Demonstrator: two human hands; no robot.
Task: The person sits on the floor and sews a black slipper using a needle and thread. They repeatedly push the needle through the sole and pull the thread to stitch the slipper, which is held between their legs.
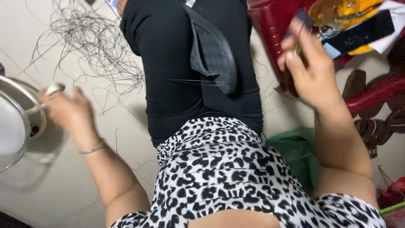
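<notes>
Spoon: a metal spoon [54, 89] pinched in the closed fingers of the left hand [67, 110], beside a steel bowl [17, 122] at frame left.
Right hand: the right hand [310, 69] raised over a red stool [274, 25], fingers curled (their hold blurred).
Floor: loose black threads [97, 42].

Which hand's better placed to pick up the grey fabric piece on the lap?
Probably right. The right hand is raised beside the grey fabric piece on the black-trousered lap, seemingly pinching something small. The left hand is farther off, holding a metal spoon over the metal pot.
</notes>
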